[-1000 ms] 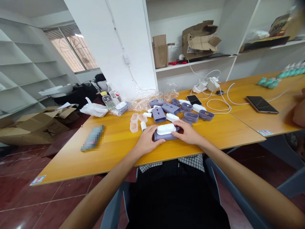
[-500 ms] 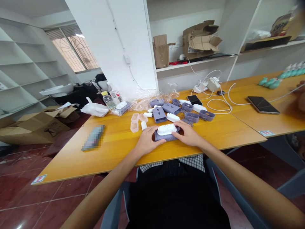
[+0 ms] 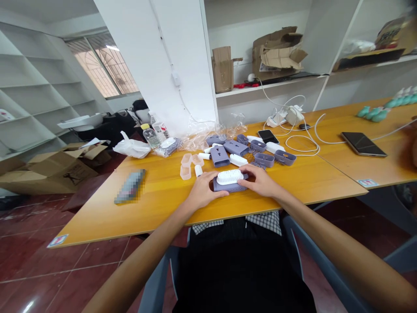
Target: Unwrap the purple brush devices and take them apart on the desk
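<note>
Near the table's front edge lies a grey-purple plastic casing (image 3: 232, 188), with a white oval ribbed piece (image 3: 230, 177) resting on top of it. My left hand (image 3: 203, 191) grips the casing's left end, thumb along the front and fingers behind. On the right side, my right hand (image 3: 258, 181) is closed around the casing, its thumb against the right end of the white ribbed piece. My palms cover both ends of the casing. Just behind are another grey-purple casing (image 3: 220, 156) and a white part (image 3: 238, 160).
Several grey-purple trays (image 3: 264, 160) and white parts lie behind my hands. Clear plastic cups (image 3: 185, 172) stand left of them, near a blurred-out flat object (image 3: 130, 186). Farther back are a phone (image 3: 268, 136), white cables (image 3: 302, 148) and bottles (image 3: 150, 135). A tablet (image 3: 363, 144) lies right.
My right thumb has shifted slightly up onto the end of the white ribbed piece. The whole view has moved a little; the other things lie as before.
</note>
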The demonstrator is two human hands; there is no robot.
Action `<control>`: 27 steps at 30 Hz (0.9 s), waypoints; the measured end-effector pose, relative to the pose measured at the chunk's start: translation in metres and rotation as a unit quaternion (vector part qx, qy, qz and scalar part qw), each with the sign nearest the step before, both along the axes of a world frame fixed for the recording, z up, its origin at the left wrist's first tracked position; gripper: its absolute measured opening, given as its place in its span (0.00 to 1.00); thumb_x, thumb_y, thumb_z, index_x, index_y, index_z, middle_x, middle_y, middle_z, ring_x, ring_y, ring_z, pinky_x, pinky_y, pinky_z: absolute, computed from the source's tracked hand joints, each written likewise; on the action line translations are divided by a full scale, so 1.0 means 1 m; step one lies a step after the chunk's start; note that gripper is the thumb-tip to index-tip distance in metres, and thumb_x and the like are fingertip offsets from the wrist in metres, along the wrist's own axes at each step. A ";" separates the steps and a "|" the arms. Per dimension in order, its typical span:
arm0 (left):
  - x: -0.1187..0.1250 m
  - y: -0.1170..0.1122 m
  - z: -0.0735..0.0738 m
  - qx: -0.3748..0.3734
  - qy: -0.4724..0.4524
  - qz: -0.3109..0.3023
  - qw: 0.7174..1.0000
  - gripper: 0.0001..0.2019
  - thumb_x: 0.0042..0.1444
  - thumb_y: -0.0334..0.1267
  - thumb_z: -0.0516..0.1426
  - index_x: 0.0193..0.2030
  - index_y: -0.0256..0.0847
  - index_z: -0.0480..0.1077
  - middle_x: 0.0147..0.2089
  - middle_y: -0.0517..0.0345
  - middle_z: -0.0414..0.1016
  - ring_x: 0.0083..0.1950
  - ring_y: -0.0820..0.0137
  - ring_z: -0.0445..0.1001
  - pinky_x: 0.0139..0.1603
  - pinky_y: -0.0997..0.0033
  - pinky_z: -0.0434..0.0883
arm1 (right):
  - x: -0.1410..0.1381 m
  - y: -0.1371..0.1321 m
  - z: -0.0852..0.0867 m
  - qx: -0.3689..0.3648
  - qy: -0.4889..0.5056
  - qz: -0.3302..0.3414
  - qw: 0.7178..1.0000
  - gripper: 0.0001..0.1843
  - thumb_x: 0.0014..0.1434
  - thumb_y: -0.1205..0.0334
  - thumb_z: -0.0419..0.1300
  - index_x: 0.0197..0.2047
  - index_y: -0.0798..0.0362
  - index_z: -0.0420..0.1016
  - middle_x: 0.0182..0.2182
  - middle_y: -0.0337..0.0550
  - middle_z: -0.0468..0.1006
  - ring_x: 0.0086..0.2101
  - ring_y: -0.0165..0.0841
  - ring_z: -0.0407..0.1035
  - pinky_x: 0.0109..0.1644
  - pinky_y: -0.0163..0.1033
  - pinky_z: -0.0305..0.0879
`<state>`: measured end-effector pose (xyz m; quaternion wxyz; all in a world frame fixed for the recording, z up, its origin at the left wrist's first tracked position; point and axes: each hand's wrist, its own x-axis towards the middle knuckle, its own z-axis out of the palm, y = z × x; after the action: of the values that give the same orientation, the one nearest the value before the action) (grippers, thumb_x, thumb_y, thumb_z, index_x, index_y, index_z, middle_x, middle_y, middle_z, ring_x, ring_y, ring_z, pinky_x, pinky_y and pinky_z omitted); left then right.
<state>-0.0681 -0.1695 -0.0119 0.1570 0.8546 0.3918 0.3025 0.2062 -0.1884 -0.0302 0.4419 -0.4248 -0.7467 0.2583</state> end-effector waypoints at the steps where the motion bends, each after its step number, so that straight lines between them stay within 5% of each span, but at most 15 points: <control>1: 0.000 0.000 0.001 -0.002 0.000 -0.003 1.000 0.36 0.49 0.51 0.78 0.62 0.41 0.77 0.63 0.42 0.80 0.63 0.47 0.78 0.67 0.43 0.72 | 0.000 0.000 0.001 -0.004 0.001 0.002 1.000 0.16 0.63 0.51 0.68 0.50 0.51 0.80 0.49 0.51 0.82 0.44 0.44 0.76 0.50 0.50 0.73; 9: 0.002 -0.003 0.000 0.009 -0.016 0.007 1.000 0.34 0.49 0.53 0.76 0.60 0.41 0.78 0.60 0.44 0.82 0.60 0.47 0.79 0.65 0.44 0.73 | -0.002 -0.002 0.003 0.017 -0.018 0.012 1.000 0.15 0.64 0.51 0.68 0.49 0.50 0.79 0.46 0.49 0.82 0.42 0.42 0.75 0.48 0.49 0.73; 15: -0.005 0.008 -0.002 -0.092 -0.088 -0.069 0.989 0.19 0.66 0.45 0.63 0.59 0.39 0.80 0.58 0.45 0.84 0.58 0.52 0.81 0.64 0.48 0.75 | -0.003 -0.006 0.003 0.037 -0.024 0.029 0.999 0.15 0.67 0.52 0.65 0.54 0.48 0.79 0.51 0.50 0.82 0.49 0.47 0.77 0.56 0.54 0.74; 23: -0.011 0.013 -0.001 -0.172 -0.114 -0.093 0.974 0.22 0.63 0.48 0.65 0.59 0.39 0.81 0.59 0.45 0.84 0.61 0.51 0.81 0.66 0.47 0.75 | -0.002 -0.012 0.006 0.064 -0.104 0.057 0.991 0.31 0.60 0.52 0.73 0.64 0.45 0.75 0.61 0.53 0.78 0.59 0.52 0.74 0.65 0.63 0.70; 27: -0.012 0.009 0.006 -0.186 -0.111 -0.123 0.969 0.24 0.62 0.49 0.68 0.61 0.40 0.80 0.62 0.44 0.83 0.63 0.50 0.79 0.69 0.45 0.72 | -0.001 -0.012 0.007 0.057 -0.110 0.055 0.991 0.31 0.60 0.51 0.73 0.64 0.45 0.75 0.60 0.53 0.78 0.58 0.51 0.74 0.64 0.62 0.71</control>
<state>-0.0799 -0.1608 -0.0060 0.3914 0.8133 0.3130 0.2956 0.2049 -0.2008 -0.0234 0.3658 -0.3826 -0.8266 0.1909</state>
